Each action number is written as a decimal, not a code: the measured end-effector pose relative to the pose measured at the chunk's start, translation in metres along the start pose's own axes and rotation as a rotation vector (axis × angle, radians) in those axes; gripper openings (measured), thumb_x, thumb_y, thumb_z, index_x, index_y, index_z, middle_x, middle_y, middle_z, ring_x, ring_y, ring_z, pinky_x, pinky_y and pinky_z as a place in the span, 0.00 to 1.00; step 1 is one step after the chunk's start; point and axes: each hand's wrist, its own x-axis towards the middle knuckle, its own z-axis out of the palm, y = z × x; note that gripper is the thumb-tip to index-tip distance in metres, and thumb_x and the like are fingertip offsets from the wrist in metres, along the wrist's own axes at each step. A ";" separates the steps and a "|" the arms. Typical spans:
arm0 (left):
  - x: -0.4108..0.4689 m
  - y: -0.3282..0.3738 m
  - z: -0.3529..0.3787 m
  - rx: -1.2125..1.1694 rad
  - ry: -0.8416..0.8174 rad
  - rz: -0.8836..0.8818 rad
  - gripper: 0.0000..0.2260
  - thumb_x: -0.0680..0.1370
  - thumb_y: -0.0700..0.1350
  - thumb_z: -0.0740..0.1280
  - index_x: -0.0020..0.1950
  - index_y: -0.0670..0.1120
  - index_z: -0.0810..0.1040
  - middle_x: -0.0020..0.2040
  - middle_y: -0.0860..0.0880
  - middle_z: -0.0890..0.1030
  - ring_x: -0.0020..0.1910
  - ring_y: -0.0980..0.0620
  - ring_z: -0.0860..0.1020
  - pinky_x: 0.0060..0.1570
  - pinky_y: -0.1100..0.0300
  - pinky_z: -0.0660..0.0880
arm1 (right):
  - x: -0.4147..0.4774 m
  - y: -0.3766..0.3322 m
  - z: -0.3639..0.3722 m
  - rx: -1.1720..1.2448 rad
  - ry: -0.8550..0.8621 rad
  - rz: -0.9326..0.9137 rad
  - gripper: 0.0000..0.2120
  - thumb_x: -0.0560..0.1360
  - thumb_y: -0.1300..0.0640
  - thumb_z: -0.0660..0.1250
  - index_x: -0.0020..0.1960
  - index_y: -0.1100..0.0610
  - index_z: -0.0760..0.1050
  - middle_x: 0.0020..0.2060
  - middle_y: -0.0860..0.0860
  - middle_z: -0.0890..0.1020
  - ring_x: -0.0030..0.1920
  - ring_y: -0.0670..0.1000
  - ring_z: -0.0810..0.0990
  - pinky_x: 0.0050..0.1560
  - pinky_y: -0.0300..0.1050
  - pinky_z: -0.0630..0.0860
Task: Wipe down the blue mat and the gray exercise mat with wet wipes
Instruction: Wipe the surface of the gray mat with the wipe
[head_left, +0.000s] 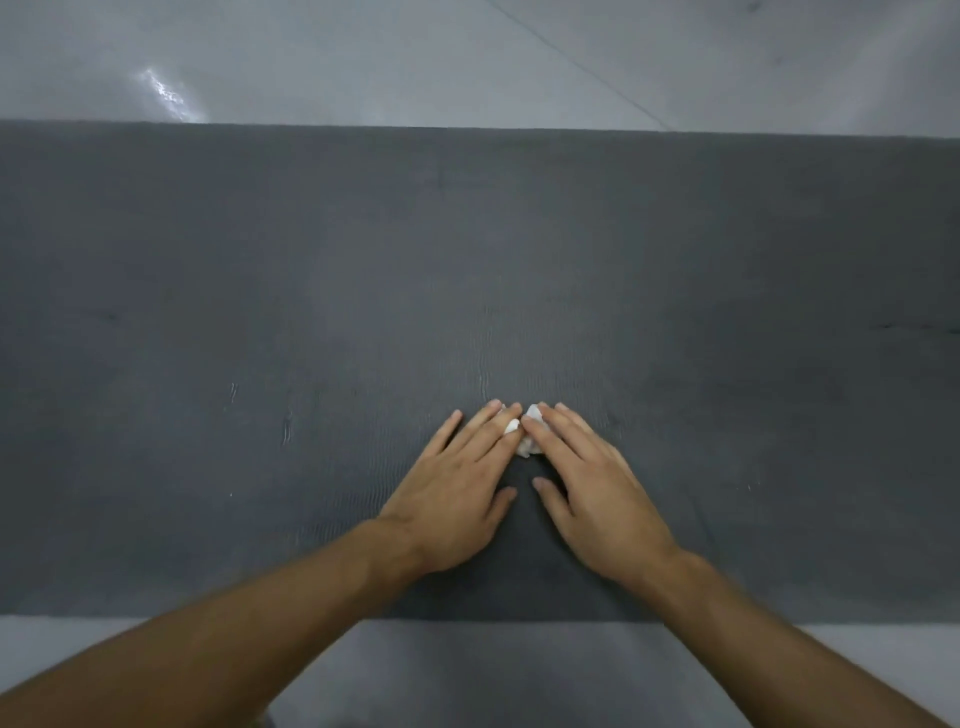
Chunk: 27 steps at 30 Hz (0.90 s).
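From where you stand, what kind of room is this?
Probably a gym or exercise room, though little shows it: a gray exercise mat lies flat on a glossy pale floor, and the left hand and right hand press a white wet wipe onto the mat.

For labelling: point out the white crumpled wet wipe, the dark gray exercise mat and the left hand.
white crumpled wet wipe (525, 448): head view, exposed fold.
dark gray exercise mat (260, 286): head view, bare surface.
left hand (452, 499): head view, its back.

Head view — steeply down, close over the gray mat (311, 260)
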 end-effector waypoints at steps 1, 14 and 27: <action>-0.001 0.001 0.000 -0.030 0.044 0.018 0.30 0.85 0.50 0.59 0.85 0.49 0.53 0.85 0.52 0.54 0.84 0.54 0.48 0.82 0.50 0.47 | -0.004 0.004 0.003 0.007 0.054 0.002 0.28 0.79 0.60 0.70 0.78 0.53 0.69 0.76 0.48 0.70 0.80 0.49 0.62 0.76 0.47 0.63; 0.028 0.018 -0.005 -0.805 0.286 -0.297 0.11 0.79 0.35 0.71 0.54 0.49 0.86 0.47 0.55 0.81 0.42 0.61 0.83 0.46 0.71 0.75 | -0.026 0.062 -0.028 -0.192 0.460 0.330 0.05 0.76 0.62 0.73 0.52 0.56 0.85 0.48 0.52 0.82 0.49 0.59 0.79 0.53 0.56 0.74; 0.000 -0.079 -0.014 0.096 0.216 -0.213 0.29 0.84 0.63 0.54 0.83 0.54 0.60 0.85 0.51 0.55 0.84 0.51 0.48 0.82 0.43 0.49 | -0.042 0.042 0.006 -0.452 0.028 0.123 0.35 0.82 0.30 0.44 0.85 0.44 0.50 0.85 0.52 0.48 0.84 0.55 0.44 0.81 0.60 0.51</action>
